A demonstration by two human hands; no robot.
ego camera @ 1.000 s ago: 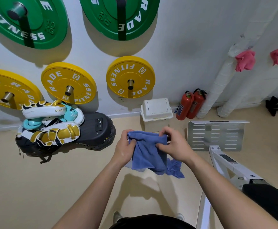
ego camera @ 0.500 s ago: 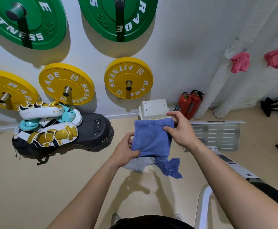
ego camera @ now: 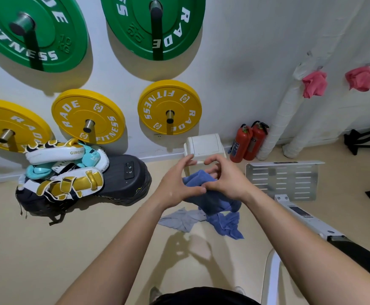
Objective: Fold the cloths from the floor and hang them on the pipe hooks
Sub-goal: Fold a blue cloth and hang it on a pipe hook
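A gym: wall-hung weight plates (ego camera: 169, 107), boxing pads (ego camera: 69, 183).

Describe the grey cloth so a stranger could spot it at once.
Start at the white bin against the wall. On the floor in front of it lie two crumpled cloths; the grey cloth is the left one, touching the loose blue cloth.
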